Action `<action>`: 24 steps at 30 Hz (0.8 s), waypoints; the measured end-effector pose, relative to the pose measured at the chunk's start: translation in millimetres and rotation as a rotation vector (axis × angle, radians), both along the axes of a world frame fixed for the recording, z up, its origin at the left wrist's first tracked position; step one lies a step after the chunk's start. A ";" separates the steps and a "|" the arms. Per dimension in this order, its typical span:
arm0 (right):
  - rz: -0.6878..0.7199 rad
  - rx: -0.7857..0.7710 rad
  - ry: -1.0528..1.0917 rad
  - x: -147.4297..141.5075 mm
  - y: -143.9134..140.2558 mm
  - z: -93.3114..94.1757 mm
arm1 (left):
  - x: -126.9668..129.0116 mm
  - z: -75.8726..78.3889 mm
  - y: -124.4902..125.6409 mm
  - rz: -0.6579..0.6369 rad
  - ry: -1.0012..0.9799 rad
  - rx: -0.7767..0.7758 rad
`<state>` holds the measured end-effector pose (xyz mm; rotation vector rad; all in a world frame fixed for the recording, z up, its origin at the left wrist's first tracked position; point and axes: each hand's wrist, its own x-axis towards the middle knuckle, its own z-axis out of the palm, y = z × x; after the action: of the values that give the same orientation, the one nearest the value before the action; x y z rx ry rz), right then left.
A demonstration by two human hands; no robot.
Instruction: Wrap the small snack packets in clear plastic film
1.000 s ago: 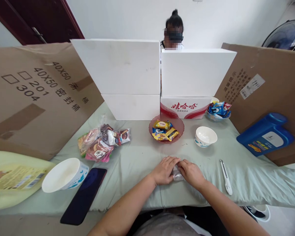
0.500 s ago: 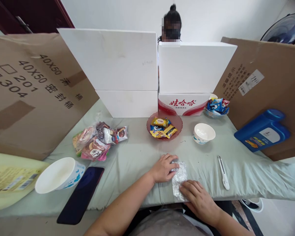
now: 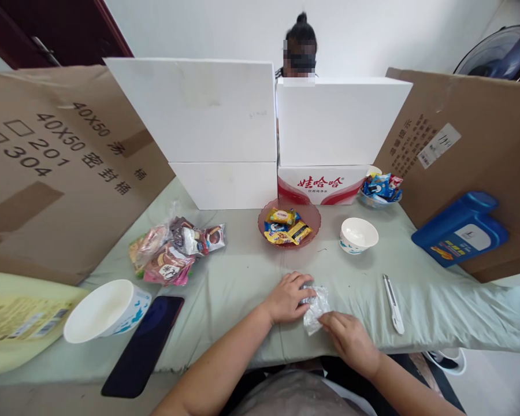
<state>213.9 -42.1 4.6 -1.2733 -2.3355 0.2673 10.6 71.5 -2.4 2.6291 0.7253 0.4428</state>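
Plastic wrap (image 3: 314, 311) lying near the front edge of the tabletop (image 3: 238, 271)

At the front left corner, a pale yellow container (image 3: 26, 318) is resting, cut off by the view, with a brown carton (image 3: 47, 167) standing along the left edge behind it. A large paper bowl (image 3: 135, 312) is standing just beside it, and a dark phone (image 3: 143, 346) is poking out past the front edge. A pile of snack packs (image 3: 173, 251) is lying farther back, before the white boxes (image 3: 225, 133) lining the back edge.

The left hand (image 3: 288, 297) is resting on the wrap's left side, fingers slightly spread, tips pressing down; whether the thumb is gripping it too, I cannot tell. Behind, toward the back edge, a pink bowl (image 3: 315, 222) is holding wrapped sweets (image 3: 286, 225). The clear, crumpled wrap is lying between both hands, and the right hand (image 3: 351, 341) is pinching its lower right side with fingertips held together.

Farther right, a small paper bowl (image 3: 355, 245) is standing behind a white cutter (image 3: 393, 304), while a glass bowl (image 3: 379, 202) of packets is sitting at the back right corner. A blue bottle (image 3: 461, 228) is leaning near the right edge.
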 end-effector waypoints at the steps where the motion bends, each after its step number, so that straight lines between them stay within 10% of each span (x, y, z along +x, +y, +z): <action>1: -0.067 -0.049 -0.032 -1.7 7.3 0.7 | 0.1 0.2 0.2 0.000 -0.002 -0.007; 7: -0.378 -0.176 -0.289 -20.2 47.2 -2.4 | 1.6 0.4 1.2 0.007 -0.047 -0.056; 24: -0.502 -0.094 -0.419 -25.8 56.9 -16.2 | 1.4 -12.2 2.3 0.127 -0.219 -0.030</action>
<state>188.0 14.8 -11.6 -2.0697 -2.2361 -0.0645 12.0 73.8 -14.6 2.4649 0.8208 0.7369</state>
